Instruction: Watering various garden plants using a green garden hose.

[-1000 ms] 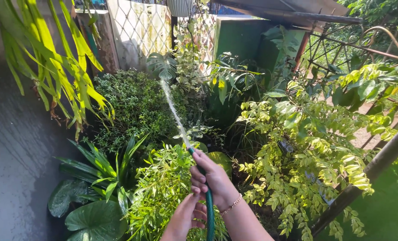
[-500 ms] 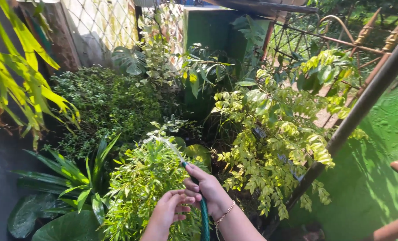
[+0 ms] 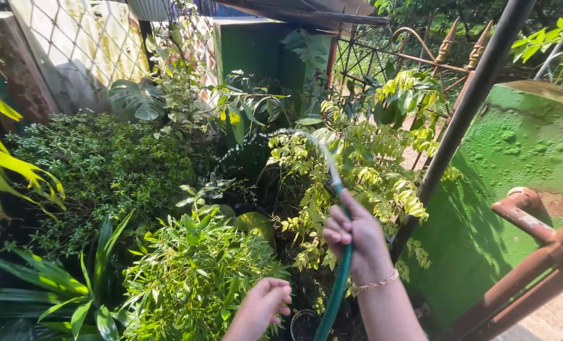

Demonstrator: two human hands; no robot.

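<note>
Since the frame half a second ago, the view has swung rightward: the green wall (image 3: pixel 515 170) now fills the right edge, and a rusty pipe (image 3: pixel 527 211) shows on it. The left hand (image 3: pixel 259 309) has let go of the green hose (image 3: pixel 339 284) and hangs apart from it at the bottom edge, fingers loosely curled, holding nothing. The right hand (image 3: pixel 357 237) is closed around the hose near its mouth, thumb pressing over the opening. The water jet (image 3: pixel 322 148) now arcs up and to the left over the yellow-green shrub (image 3: pixel 370 170); earlier it fell short onto the fine-leaved bush (image 3: pixel 193 271).

Hose: one, ribbed-looking, flexible, dark green, running from the bottom edge up to the fist. Bracelet (image 3: pixel 376 284): one, thin chain, on the right wrist. One dark slanted metal pole (image 3: pixel 471 101), smooth and round. Wire-mesh fence (image 3: pixel 73 38) at top left, pale.
</note>
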